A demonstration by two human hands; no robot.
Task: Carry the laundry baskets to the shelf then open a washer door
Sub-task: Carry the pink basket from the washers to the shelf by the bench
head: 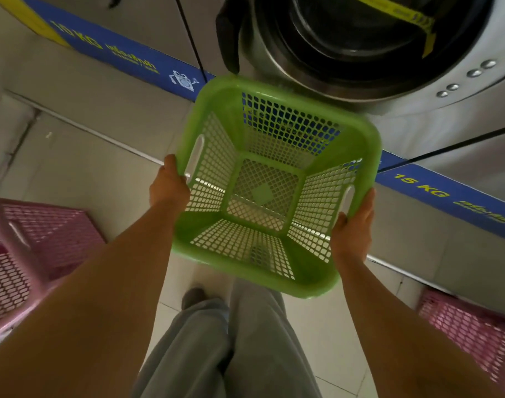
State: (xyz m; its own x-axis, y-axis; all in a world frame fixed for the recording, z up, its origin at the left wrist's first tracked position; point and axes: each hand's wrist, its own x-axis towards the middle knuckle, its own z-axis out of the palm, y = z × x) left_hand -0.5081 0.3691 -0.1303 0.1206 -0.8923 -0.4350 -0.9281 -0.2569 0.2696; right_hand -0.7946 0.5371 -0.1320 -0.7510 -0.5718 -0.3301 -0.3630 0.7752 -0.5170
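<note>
With left hand (169, 185) and right hand (352, 225) each closed in a grip on the empty green basket's (262, 193) rim, keep it level, clear of the washer (389, 53).

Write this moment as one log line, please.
carry | left hand, right hand hold empty green basket | washer ahead

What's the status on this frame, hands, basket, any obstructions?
Left hand and right hand both gripping green basket by its rim, basket empty, held off the floor. Pink baskets on floor either side. Washer door ahead.
</note>
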